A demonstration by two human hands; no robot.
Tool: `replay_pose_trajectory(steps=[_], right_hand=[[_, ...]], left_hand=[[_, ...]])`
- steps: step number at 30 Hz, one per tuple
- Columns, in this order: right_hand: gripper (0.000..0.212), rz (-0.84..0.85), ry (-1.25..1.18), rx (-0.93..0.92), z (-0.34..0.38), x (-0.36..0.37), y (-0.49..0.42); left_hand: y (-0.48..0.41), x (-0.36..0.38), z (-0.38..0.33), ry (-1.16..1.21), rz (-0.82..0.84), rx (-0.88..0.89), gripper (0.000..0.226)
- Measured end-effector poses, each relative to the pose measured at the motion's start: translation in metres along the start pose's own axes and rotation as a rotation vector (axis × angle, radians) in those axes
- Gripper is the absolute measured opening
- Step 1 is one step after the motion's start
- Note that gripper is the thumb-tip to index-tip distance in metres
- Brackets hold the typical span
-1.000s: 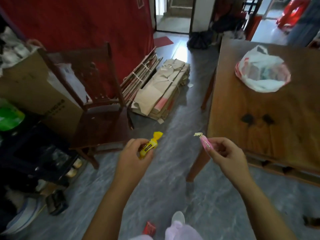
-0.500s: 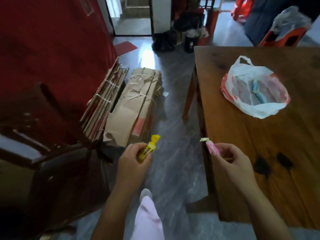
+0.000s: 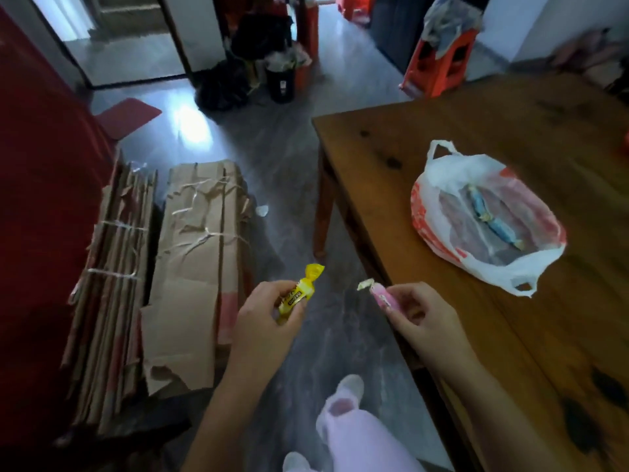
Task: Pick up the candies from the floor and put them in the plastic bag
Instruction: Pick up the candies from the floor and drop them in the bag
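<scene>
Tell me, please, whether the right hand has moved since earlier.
Yes: the right hand advanced along the table, past its dark knots, toward the plastic bag.

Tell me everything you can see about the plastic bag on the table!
The plastic bag is thin and crinkly, white with orange-red print. It has two loop handles, one far, one near. It lies slumped on the wooden table with its mouth spread wide open, facing up. Inside lie two blue-wrapped candies, end to end. Only the table and those candies touch it.
</scene>
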State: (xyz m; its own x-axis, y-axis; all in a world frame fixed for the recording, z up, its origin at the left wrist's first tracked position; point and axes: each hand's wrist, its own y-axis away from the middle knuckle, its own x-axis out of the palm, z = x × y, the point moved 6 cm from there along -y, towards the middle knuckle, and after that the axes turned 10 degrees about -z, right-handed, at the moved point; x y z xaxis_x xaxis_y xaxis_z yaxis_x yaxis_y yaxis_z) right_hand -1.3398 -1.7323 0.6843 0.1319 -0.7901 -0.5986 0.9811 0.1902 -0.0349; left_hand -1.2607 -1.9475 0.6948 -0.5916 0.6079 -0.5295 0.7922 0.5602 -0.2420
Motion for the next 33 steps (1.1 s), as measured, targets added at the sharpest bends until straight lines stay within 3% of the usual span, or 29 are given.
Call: replay_pose_trajectory(steps=[12, 18, 22, 25, 28, 33], right_hand=[[0.015, -0.454, 0.06, 0.169, -0.075, -0.098, -0.159], [0.019, -0.558, 0.179, 0.384, -0.145, -0.135, -0.188], [0.023, -0.554, 0.344, 0.545, -0.169, -0.147, -0.209], [0.016, -0.592, 0.38, 0.625, -0.181, -0.146, -0.215], [0.022, -0.59, 0.394, 0.749, -0.19, -0.14, -0.216], [0.023, -0.755, 0.286, 0.743, -0.182, -0.15, -0.205]], left_hand=[[-0.175, 0.169, -0.094, 0.029, 0.308, 0.388, 0.018], [-0.196, 0.236, -0.115, 0.063, 0.527, 0.489, 0.023], [-0.213, 0.283, -0.129, 0.103, 0.674, 0.55, 0.023], [-0.219, 0.312, -0.144, 0.129, 0.787, 0.603, 0.026], [-0.22, 0.34, -0.156, 0.13, 0.881, 0.667, 0.027], [-0.21, 0.393, -0.176, 0.139, 1.02, 0.765, 0.027]])
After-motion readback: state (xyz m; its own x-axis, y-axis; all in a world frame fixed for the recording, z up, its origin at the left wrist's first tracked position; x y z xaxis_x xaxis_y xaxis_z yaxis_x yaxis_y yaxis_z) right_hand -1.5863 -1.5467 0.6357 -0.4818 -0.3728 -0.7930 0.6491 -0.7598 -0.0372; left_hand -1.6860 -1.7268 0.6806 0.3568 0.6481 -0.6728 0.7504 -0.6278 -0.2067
